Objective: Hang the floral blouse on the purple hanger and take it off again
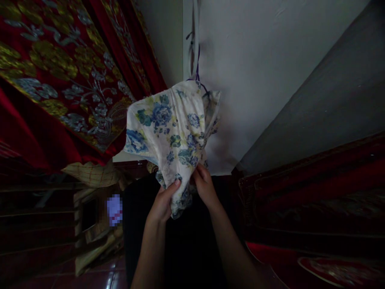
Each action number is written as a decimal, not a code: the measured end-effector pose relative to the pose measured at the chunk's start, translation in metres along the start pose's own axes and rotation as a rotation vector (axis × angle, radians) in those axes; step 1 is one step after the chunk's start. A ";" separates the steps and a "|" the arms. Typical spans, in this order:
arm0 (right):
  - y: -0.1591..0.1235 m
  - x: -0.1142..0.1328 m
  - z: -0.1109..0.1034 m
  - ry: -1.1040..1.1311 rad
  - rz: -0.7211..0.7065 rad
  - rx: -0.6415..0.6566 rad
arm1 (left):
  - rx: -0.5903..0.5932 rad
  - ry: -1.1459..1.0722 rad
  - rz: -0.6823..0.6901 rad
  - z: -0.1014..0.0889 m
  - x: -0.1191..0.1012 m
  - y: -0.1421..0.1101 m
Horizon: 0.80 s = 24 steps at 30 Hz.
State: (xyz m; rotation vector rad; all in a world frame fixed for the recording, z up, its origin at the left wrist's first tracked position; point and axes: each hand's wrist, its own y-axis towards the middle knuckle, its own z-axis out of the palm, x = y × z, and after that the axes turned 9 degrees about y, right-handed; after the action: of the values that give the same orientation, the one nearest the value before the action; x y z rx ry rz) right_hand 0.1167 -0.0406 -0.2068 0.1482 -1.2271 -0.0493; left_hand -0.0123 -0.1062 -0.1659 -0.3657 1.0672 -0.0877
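Note:
I hold a white cloth with blue and green flowers up in front of me with both hands. My left hand is closed on its lower edge, thumb on the front of the fabric. My right hand pinches the same lower edge just to the right, fingers tucked into the folds. The cloth bunches upward from my hands, and a thin purple cord runs from its top edge up the wall.
A red hanging with gold and silver flowers fills the upper left. A white wall lies behind the cloth, with a grey surface at right. Dark red furniture sits at the right, shelves and a pale cloth at left.

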 end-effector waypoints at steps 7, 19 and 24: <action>-0.007 0.002 0.003 0.115 -0.011 -0.005 | 0.022 -0.002 -0.025 -0.003 -0.005 -0.005; -0.016 0.028 0.005 0.098 0.155 -0.008 | -0.591 0.729 0.775 -0.069 0.015 0.056; -0.020 0.028 0.016 0.035 0.214 0.147 | -0.008 0.814 0.776 -0.020 0.036 0.045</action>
State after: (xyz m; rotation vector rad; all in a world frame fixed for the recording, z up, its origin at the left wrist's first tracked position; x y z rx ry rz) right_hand 0.1120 -0.0646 -0.1783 0.1439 -1.2052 0.2289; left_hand -0.0174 -0.0776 -0.2200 0.1238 1.9483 0.5015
